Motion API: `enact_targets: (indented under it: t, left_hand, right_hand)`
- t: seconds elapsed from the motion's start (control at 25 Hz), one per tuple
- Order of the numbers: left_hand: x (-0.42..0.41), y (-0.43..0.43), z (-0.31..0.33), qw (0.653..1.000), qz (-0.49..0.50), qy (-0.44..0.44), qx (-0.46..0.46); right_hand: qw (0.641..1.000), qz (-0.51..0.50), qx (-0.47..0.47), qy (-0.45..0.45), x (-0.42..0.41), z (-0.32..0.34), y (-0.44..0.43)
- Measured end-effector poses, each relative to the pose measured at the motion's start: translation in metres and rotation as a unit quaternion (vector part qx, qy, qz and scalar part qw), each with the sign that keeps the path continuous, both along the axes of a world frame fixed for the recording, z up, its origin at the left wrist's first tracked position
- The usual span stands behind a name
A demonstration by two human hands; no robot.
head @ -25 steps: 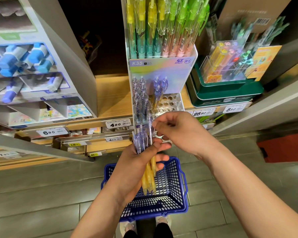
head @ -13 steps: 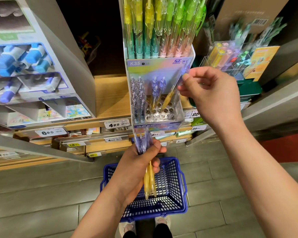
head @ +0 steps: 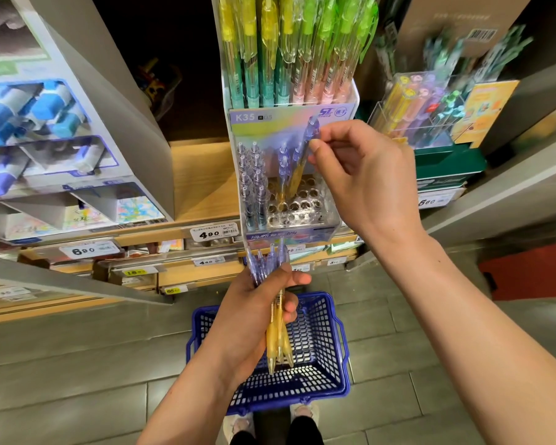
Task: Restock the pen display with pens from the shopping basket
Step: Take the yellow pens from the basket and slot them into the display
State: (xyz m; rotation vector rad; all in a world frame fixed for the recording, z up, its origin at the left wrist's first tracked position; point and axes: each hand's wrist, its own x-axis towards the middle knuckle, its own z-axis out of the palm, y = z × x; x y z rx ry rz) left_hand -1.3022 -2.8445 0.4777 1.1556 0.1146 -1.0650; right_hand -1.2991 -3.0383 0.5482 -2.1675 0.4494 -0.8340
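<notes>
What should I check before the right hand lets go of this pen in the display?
1. Grip: right hand pinches the pen near its purple top: ok.
2. Tip seated in a hole: cannot tell.
3. Pen upright: not ok, it leans.
4. Empty holes in the display tray: ok, many.
5. Stock: left hand grips the spare pens: ok.
6. Catch: basket on the floor beneath them: ok.
</notes>
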Motion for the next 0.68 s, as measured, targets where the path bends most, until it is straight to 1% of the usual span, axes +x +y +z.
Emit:
enact_targets:
  t: [0.12, 0.28, 0.44, 0.6, 0.68]
  left_hand:
    - [0.001, 0.001, -0.002, 1.0, -0.008, -0.007, 0.007]
    - [0.001, 0.0, -0.002, 1.0, -0.008, -0.002, 0.01]
    - [0.003, 0.0, 0.0, 1.0, -0.004, 0.005, -0.007]
    - [0.003, -0.001, 0.003, 1.0, 0.0, 0.01, -0.018]
    - [0.003, -0.002, 0.005, 0.999, 0.009, 0.018, -0.026]
  right_hand:
    - [0.999, -0.002, -0.034, 0.012, 0.0, -0.002, 0.0]
    - [0.994, -0.003, -0.048, 0.1, 0.0, -0.016, 0.004]
    - [0.987, -0.009, -0.034, 0.158, -0.002, -0.022, 0.005]
    - [0.973, -0.011, 0.05, 0.225, -0.013, -0.027, 0.014]
    - [0.956, 0.003, 0.111, 0.271, -0.022, -0.031, 0.02]
